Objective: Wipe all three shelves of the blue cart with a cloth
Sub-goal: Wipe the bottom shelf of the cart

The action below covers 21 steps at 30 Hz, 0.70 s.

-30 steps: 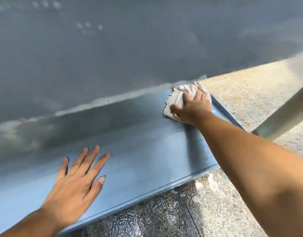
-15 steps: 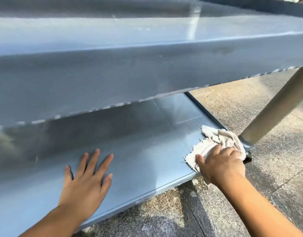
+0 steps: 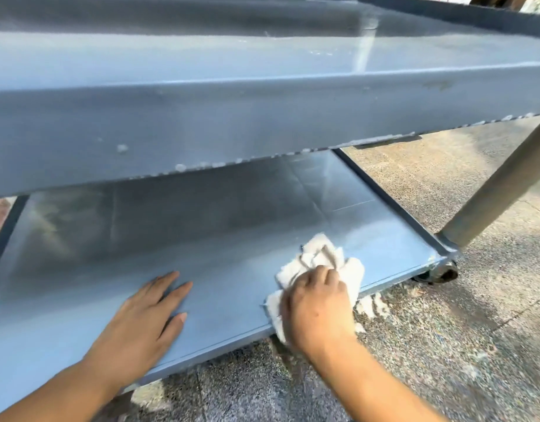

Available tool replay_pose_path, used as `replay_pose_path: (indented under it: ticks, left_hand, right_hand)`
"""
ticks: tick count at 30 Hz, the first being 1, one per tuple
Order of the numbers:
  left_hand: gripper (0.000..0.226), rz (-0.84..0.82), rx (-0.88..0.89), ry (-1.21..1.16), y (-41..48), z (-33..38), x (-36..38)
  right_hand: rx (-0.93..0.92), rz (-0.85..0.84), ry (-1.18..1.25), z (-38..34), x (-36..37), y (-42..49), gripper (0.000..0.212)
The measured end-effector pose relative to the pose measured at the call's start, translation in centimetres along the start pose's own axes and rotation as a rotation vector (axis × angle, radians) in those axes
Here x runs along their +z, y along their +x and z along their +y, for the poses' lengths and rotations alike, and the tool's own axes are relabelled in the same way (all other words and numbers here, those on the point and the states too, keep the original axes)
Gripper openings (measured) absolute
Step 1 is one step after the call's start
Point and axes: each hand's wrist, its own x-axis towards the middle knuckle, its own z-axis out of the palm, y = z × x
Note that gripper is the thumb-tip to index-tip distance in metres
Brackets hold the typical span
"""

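The blue cart's bottom shelf (image 3: 220, 239) lies low in front of me, and the shelf above (image 3: 262, 123) overhangs its far half. A crumpled white cloth (image 3: 320, 263) rests on the bottom shelf near its front edge, right of centre. My right hand (image 3: 315, 306) presses down on the cloth with fingers curled over it. My left hand (image 3: 143, 324) lies flat on the bottom shelf to the left, fingers spread, holding nothing.
A round metal cart post (image 3: 500, 184) rises at an angle from the shelf's front right corner, above a caster wheel (image 3: 442, 274). Speckled concrete ground (image 3: 430, 345) surrounds the cart, with whitish wet patches below the front edge.
My right hand has dragged the cloth from the far right of the bottom shelf to the front edge, then leftward. The view has pulled back; my left hand stays flat.
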Motion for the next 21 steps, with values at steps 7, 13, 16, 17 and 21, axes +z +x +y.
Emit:
replay_pose_path:
  ticks: [7, 13, 16, 17, 21]
  left_hand:
    - [0.051, 0.236, -0.255, -0.026, -4.8, -5.1, -0.1]
    - [0.049, 0.302, -0.388, -0.144, -5.6, -5.5, -0.1]
    - [0.051, 0.271, -0.385, -0.115, -5.6, -5.3, -0.2]
    - [0.052, 0.269, -0.384, -0.115, -5.7, -5.2, -0.3]
    - [0.050, 0.278, -0.379, -0.126, -5.8, -5.1, -0.6]
  right_hand:
    - [-0.586, 0.085, 0.182, -15.1, -2.6, -4.4, 0.053]
    - [-0.627, 0.174, 0.262, -17.0, -3.2, -0.3, 0.052]
    - [-0.523, 0.131, 0.288, -15.2, -3.4, 4.7, 0.066]
    - [-0.478, 0.109, 0.278, -14.0, -3.4, 6.5, 0.068]
    - [-0.177, 0.118, 0.339, -5.7, -2.3, 12.0, 0.070]
